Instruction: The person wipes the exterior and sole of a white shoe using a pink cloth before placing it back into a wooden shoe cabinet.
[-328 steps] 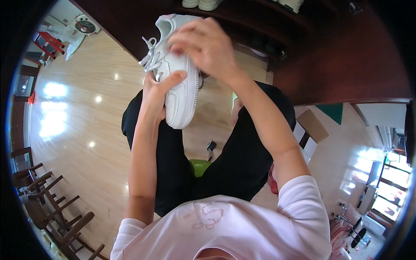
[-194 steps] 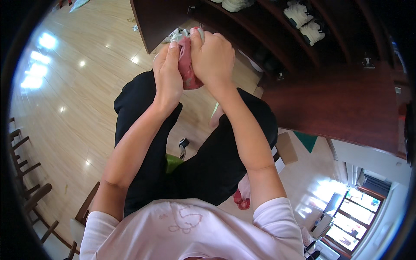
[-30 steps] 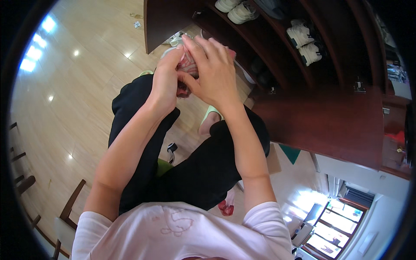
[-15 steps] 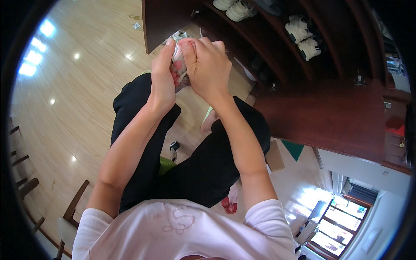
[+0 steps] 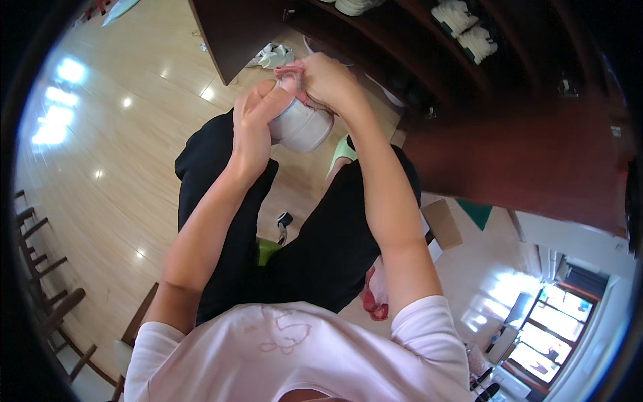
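A white shoe (image 5: pixel 303 128) is held up over the floor between my knees, its rounded end turned toward me. My left hand (image 5: pixel 253 127) grips its left side, the thumb lying along the opening's edge. On the far side my right hand (image 5: pixel 328 80) is closed round a crumpled pink and grey cloth (image 5: pixel 291 72), pressed against the shoe's opening. The right fingertips and the shoe's far end are hidden behind the hand and cloth.
A dark wooden shoe cabinet (image 5: pixel 509 161) stands open at the right, with white shoes (image 5: pixel 465 30) on its shelves. Its open door (image 5: pixel 231 40) juts out ahead. Crumpled white material (image 5: pixel 274 55) lies beside the door. A cardboard box (image 5: pixel 442 224) and a red-and-pink item (image 5: pixel 376 295) are at my right.
The shoe has turned, so its rounded white end now shows below my hands. My right hand and the cloth have shifted to the shoe's far edge. The view has swung slightly.
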### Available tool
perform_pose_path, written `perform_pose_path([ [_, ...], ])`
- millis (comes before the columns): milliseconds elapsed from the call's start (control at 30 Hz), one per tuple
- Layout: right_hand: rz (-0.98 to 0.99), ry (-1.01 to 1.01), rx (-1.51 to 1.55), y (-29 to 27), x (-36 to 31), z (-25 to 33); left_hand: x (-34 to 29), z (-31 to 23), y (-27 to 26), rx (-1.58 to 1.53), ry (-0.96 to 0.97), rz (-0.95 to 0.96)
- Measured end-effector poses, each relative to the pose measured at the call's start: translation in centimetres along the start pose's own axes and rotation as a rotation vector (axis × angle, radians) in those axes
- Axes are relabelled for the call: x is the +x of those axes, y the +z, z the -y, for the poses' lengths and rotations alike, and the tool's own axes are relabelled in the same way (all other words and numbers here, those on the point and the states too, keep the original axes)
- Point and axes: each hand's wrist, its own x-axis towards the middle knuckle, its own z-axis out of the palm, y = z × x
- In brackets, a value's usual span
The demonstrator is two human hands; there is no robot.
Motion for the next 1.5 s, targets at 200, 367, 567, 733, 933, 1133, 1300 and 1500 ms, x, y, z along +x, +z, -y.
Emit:
perform_pose_path([
  [200, 0.295, 0.079, 0.238, 3.0, 0.9, -2.1, -0.1, -1.4, -0.3, 0.093, -0.111, 0.086],
  [367, 0.104, 0.17, 0.635, 0.7, 0.6, -5.9, 1.6, -2.2, -3.1, 0.209, -0.007, 0.109],
  [567, -0.076, 0.232, 1.307, -4.1, -2.4, -5.6, 2.7, -1.4, -6.2, 0.442, -0.015, -0.004],
  [733, -0.047, 0.236, 1.522, -4.6, -3.0, -4.7, 3.1, -2.6, -5.2, 0.503, -0.213, 0.009],
  [933, -0.151, 0.166, 1.457, -3.6, -3.2, -0.9, 3.6, -1.9, -4.9, 0.405, -0.177, -0.048],
  [1133, -0.741, -0.436, 0.271, 3.3, -5.3, 6.0, 3.9, 0.0, -3.7, 0.465, 0.16, -0.277],
  [1300, -0.324, -0.123, 0.666, 0.5, -5.9, 7.5, 2.4, -0.7, -1.2, 0.159, 0.264, -0.403],
  [1500, -0.316, -0.109, 0.608, 1.1, -4.3, 6.5, 2.6, 0.3, -1.4, 0.237, 0.43, -0.454],
])
